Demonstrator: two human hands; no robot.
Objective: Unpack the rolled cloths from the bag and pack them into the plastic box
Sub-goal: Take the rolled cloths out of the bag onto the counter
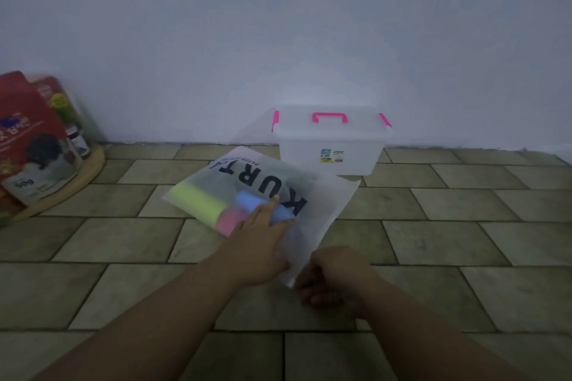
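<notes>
A translucent white bag (328, 204) printed "KURTA" lies flat on the tiled floor. Rolled cloths show through it: a yellow one (198, 199), a pink one (230, 221) and a blue one (250, 198). My left hand (263, 241) lies flat on the bag's near end, fingers over the blue cloth. My right hand (334, 275) is curled at the bag's near corner and pinches its edge. Behind the bag, against the wall, stands the clear plastic box (331, 148) with its lid closed and pink handle and latches.
At the far left, red packages and a jar (34, 139) sit on a round wooden board (77, 182). A plain white wall rises just behind the box. Tiled floor stretches to the right and toward me.
</notes>
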